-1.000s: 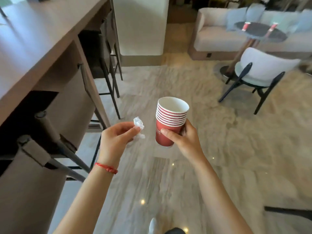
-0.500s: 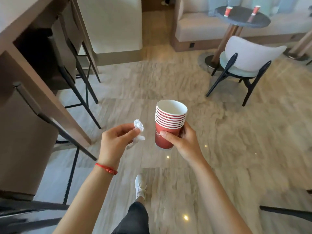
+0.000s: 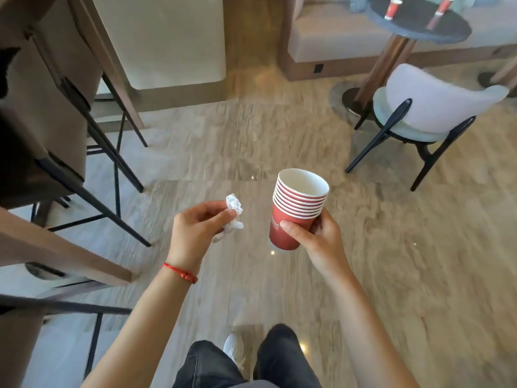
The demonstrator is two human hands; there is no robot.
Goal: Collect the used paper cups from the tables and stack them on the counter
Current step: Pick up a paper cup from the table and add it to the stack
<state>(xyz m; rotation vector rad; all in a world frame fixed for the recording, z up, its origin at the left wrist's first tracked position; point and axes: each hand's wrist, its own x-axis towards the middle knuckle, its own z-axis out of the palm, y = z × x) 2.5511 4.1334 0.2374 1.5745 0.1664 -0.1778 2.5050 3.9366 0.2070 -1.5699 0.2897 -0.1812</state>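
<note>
My right hand (image 3: 319,240) grips a stack of several red paper cups (image 3: 296,208) with white rims, held upright in front of me over the floor. My left hand (image 3: 195,231) pinches a crumpled white wrapper (image 3: 234,208) between thumb and fingers, a little left of the stack. Two more red cups (image 3: 391,9) (image 3: 442,7) stand on a round dark table (image 3: 419,29) at the far upper right. The wooden counter (image 3: 33,242) runs along the left edge.
Black-legged bar stools (image 3: 92,135) stand under the counter on the left. A white chair (image 3: 428,107) with dark legs sits before the round table, a light sofa (image 3: 321,37) behind it. A pale pillar (image 3: 167,40) rises ahead. Marble floor lies open between.
The view has swung down and forward along the counter; the round table and chair are nearer. Both hands keep their hold, the cup stack shifted slightly right.
</note>
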